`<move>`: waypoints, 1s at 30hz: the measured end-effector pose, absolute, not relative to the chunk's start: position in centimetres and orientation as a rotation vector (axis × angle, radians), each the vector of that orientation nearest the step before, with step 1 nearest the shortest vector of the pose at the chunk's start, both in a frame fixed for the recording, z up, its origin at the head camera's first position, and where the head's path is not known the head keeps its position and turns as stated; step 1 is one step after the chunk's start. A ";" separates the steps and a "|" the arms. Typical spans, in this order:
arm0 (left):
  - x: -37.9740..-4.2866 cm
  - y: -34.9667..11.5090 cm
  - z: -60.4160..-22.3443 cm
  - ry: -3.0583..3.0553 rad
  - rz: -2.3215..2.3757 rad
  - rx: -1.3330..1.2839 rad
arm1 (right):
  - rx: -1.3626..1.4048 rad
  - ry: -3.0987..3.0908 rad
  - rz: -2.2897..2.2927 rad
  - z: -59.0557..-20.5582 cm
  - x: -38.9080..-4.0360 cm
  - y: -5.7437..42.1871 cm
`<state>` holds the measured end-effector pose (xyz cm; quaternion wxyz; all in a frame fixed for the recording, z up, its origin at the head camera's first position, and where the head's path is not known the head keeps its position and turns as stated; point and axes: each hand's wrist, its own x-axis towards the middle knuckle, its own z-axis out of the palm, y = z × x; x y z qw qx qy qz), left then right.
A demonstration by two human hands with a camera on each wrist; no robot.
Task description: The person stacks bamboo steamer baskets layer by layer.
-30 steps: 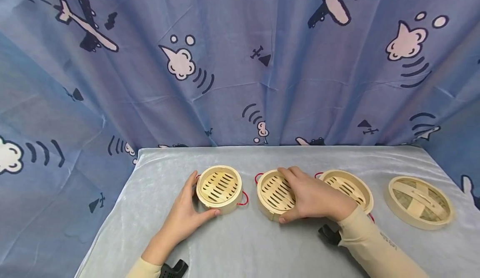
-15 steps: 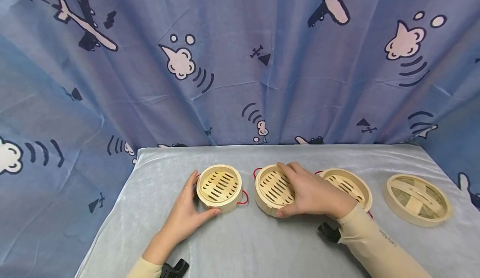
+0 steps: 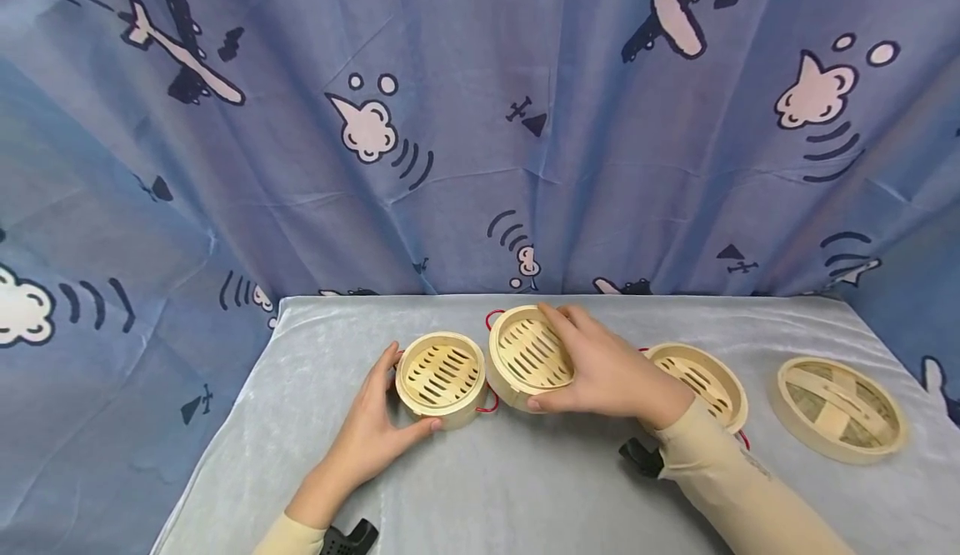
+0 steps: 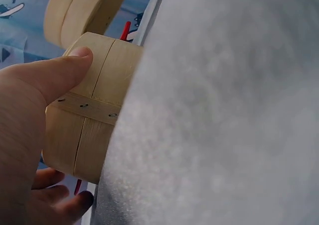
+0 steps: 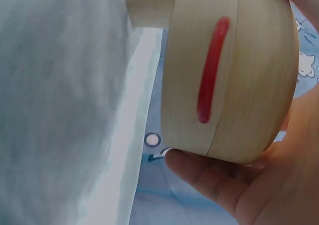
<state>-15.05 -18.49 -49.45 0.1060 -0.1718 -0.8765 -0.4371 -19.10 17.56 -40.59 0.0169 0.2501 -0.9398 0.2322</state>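
In the head view my left hand [image 3: 371,434] holds a small bamboo steamer basket [image 3: 441,378] that stands on the table, thumb at its near side and fingers round the left. The left wrist view shows the thumb pressed to the basket's banded wall [image 4: 104,80]. My right hand [image 3: 603,376] grips a second steamer basket [image 3: 528,353] by its right side, raised off the cloth and slightly tilted, close beside the first one. Its wall with a red handle [image 5: 213,70] fills the right wrist view. Both baskets have slatted bottoms.
Behind my right wrist lies a third steamer basket [image 3: 697,378], partly covered by the arm. A round woven bamboo lid [image 3: 838,409] with a strap handle rests at the far right. Grey velvety cloth [image 3: 495,488] covers the table, and a blue patterned curtain [image 3: 450,163] hangs behind it.
My right hand has lifted the second steamer basket and carried it left and up, towards the first basket. The left hand and its basket stay in place.
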 end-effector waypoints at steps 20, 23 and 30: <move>-15.1 -18.6 -49.4 -2.571 -1.300 -0.541 | 0.913 -2.912 0.808 -40.5 -21.1 13.0; -15.1 -18.6 -49.4 -2.560 -1.308 -0.541 | 0.925 -2.905 0.810 -40.5 -21.4 12.3; -15.1 -18.7 -49.3 -2.559 -1.315 -0.542 | 0.939 -2.907 0.843 -40.7 -21.8 10.7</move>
